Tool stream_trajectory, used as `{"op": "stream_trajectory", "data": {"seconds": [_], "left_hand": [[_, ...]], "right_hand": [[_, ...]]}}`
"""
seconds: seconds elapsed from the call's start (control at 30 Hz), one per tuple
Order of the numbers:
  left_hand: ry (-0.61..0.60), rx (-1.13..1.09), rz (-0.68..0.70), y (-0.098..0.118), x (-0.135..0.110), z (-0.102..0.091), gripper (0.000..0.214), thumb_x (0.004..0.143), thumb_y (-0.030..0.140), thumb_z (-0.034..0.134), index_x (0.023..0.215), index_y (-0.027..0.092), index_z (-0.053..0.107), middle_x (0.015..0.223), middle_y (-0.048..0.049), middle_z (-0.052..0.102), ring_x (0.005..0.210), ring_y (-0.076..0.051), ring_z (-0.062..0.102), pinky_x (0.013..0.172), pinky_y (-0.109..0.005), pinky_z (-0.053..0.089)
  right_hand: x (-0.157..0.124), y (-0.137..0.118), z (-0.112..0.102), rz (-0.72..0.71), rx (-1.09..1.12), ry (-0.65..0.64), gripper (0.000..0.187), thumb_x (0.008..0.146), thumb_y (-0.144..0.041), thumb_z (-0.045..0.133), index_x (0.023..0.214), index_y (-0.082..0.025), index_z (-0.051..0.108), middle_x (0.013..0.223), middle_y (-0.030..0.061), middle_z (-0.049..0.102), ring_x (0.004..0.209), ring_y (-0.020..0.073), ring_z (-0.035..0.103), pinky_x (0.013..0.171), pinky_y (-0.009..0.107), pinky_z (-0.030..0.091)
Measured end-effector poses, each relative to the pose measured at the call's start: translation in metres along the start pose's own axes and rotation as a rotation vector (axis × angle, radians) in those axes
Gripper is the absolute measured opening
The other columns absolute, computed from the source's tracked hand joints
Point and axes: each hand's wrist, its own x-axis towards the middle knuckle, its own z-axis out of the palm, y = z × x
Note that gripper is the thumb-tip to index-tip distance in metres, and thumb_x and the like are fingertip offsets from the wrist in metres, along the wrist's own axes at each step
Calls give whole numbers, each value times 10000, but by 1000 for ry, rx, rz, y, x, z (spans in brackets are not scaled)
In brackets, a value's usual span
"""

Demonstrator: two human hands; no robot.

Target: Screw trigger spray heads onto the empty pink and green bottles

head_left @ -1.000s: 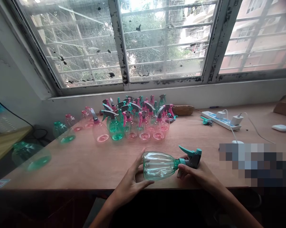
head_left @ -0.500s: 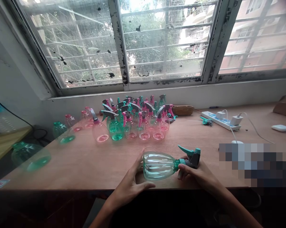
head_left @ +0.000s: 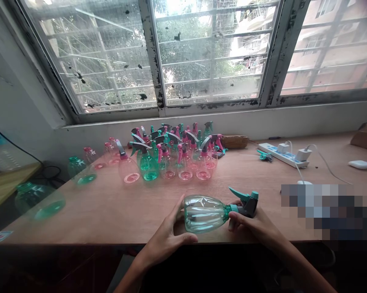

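Observation:
A clear teal spray bottle [head_left: 204, 213] lies on its side just above the near edge of the wooden table [head_left: 110, 207], base to the left. My left hand [head_left: 167, 236] cups the bottle's base end, thumb and fingers curled round it. My right hand [head_left: 252, 224] is closed on the neck and the grey and teal trigger sprayer head [head_left: 246, 202], which points right and up.
Several pink and teal spray bottles [head_left: 171, 156] stand grouped at the table's back under the window. Capless bottles [head_left: 79, 171] stand at the left. A white power strip [head_left: 282, 154] with plugs, a loose teal sprayer head [head_left: 264, 155] and a cardboard box [head_left: 366, 135] lie to the right.
The bottle has turned slightly between my hands and its sprayer head has shifted a little. Both hands keep their hold in the same place.

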Motion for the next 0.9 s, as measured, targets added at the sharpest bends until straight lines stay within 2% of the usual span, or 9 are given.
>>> {"op": "stream_trajectory", "data": {"seconds": [0.1,0.23,0.33,0.47,0.57,0.7,0.8,0.9], "left_hand": [[4,26,9,2,1,0,926,847,231,795,1606,276,266,1567,-93,485,1439,-350,443,1220,-496,337],[10,40,-8,-1,1,-1,1069,795,169,826,1613,369,168,1586,-66,462,1397,-336,500,1196,-501,372],[-2,19,-3,-2,0,0,1090,818,167,805,1619,376,96,1596,-76,445,1435,-334,459,1208,-516,345],[13,35,0,1,-1,0,1095,780,204,848,1622,318,158,1611,-92,419,1475,-358,389,1235,-526,291],[-18,40,-11,4,0,0,978,828,234,814,1613,282,233,1562,-92,490,1439,-352,442,1210,-498,353],[-5,90,-2,0,-1,-1,1042,826,205,808,1619,347,148,1558,-74,491,1381,-328,518,1185,-486,393],[-10,106,26,-5,-2,-2,1091,833,204,795,1621,365,56,1607,-77,422,1437,-331,454,1220,-517,327],[20,157,9,-5,-3,-2,1135,777,255,858,1626,323,107,1643,-91,360,1511,-364,316,1260,-553,206]], "right_hand": [[0,-1,1,7,-3,0,406,822,-516,789,983,-184,619,631,39,769,608,245,722,611,337,553],[2,0,1,-3,3,8,401,819,-537,782,946,-192,620,619,35,761,585,237,709,603,336,549],[2,1,1,-5,8,12,390,828,-531,776,933,-190,617,621,40,759,584,238,709,602,338,545],[1,1,2,-10,12,15,390,823,-522,781,932,-187,615,621,45,762,587,240,707,618,350,545],[1,1,2,-19,-4,7,374,837,-516,770,929,-187,618,617,46,761,591,236,706,635,355,547],[1,1,1,3,9,37,396,819,-546,774,898,-205,588,606,39,760,579,243,710,591,338,537],[1,1,1,11,15,39,407,811,-558,776,888,-209,582,604,38,760,579,244,713,579,332,535],[1,1,2,-3,5,20,402,813,-559,774,887,-208,592,605,36,760,569,235,703,579,332,539]]}}
